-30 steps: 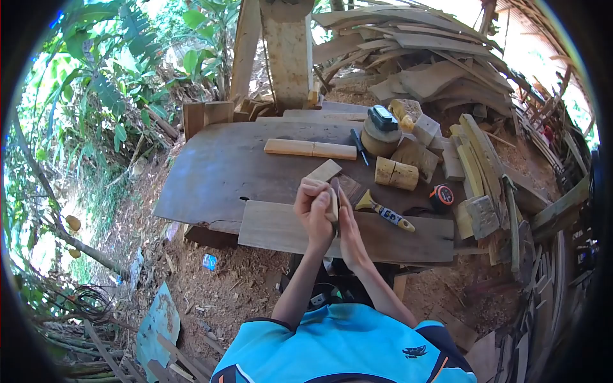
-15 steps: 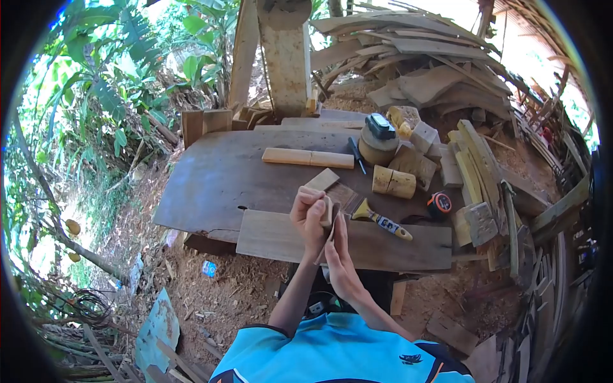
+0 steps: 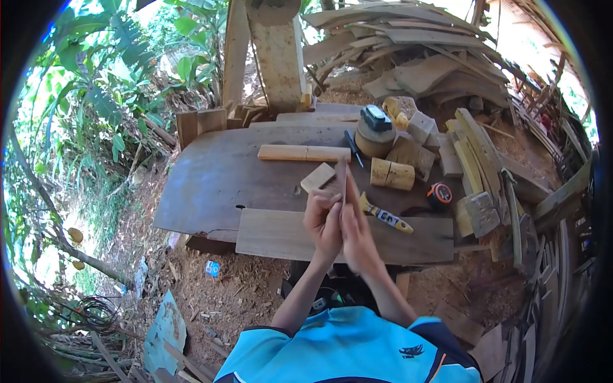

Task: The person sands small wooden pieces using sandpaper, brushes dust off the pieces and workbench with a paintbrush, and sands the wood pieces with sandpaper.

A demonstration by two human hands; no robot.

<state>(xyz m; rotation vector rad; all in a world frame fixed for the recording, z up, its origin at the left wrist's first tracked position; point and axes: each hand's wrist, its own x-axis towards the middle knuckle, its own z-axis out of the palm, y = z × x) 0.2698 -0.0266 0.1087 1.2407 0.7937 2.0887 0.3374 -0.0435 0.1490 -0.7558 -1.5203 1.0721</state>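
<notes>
My left hand (image 3: pixel 324 220) is closed, fingers curled, over the near part of the workbench. In it is a small wooden piece, now almost wholly hidden by the fingers. My right hand (image 3: pixel 359 241) presses palm-inward against it, closed on a thin brown sheet (image 3: pixel 343 182) like sandpaper, which stands up edge-on above the fingers. Just beyond the left hand lies a small flat wood block (image 3: pixel 317 179). To the right of my hands rests a paintbrush (image 3: pixel 387 217) with a labelled handle.
On the workbench (image 3: pixel 211 172) lie a pale wood strip (image 3: pixel 303 153), a screwdriver (image 3: pixel 354 150), a wooden cylinder (image 3: pixel 392 174), a tape measure (image 3: pixel 440 195) and a battery-like dark item (image 3: pixel 375 119) on a round block. Scrap wood (image 3: pixel 472 159) stands at right; a plank pile (image 3: pixel 434 51) behind.
Both hands have moved slightly right. The brown sheet has slid from low between the palms to standing above the fingers. The small wooden piece has gone from sight. The view has shifted slightly.
</notes>
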